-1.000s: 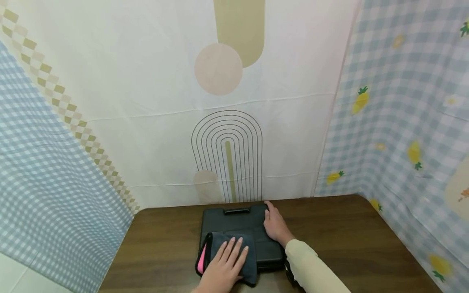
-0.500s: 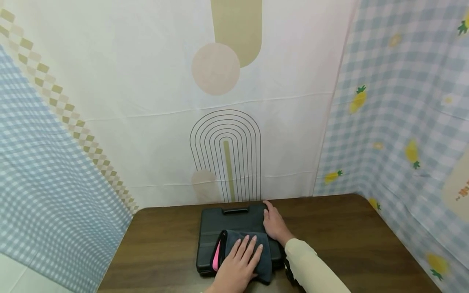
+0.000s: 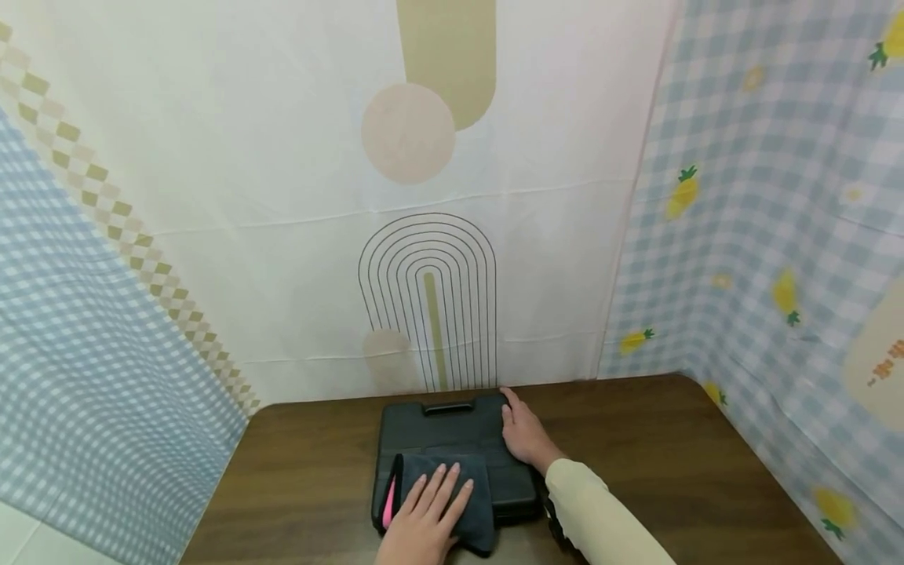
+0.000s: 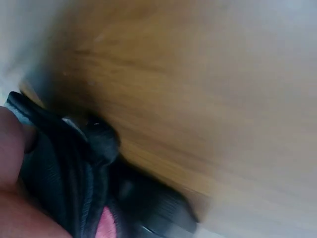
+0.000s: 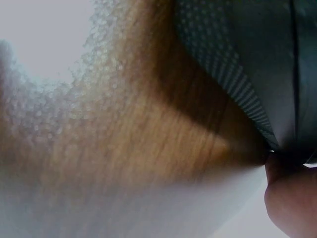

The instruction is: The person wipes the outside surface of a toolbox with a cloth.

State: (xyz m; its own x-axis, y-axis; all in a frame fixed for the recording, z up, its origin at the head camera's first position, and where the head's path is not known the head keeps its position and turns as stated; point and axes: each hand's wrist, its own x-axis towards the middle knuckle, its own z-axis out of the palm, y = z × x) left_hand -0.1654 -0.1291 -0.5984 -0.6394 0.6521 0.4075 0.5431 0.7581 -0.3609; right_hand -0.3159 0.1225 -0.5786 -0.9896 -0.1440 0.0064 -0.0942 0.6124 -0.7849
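A dark hard plastic carry case [image 3: 402,429] with a recessed handle at its far side lies flat on the wooden table. My left hand [image 3: 425,514] presses a folded dark grey cloth [image 3: 478,502] onto the near left of its lid, fingers straight and spread. Black edging and a pink inner side show at the cloth's left fold. My right hand [image 3: 526,438] grips the case's far right edge. In the right wrist view, a fingertip [image 5: 292,203] sits at the case's ribbed side [image 5: 247,64]. The left wrist view is blurred.
Under the case is a brown wooden table [image 3: 304,471] with rounded far corners. A pale patterned curtain [image 3: 297,298] hangs right behind it, and blue checked cloth hangs [image 3: 734,235] on both sides. A black strap-like item [image 3: 554,522] shows beneath my right sleeve.
My left hand slid the cloth rightward over the lid, then back left to about where it was. The right hand stays at the case's edge.
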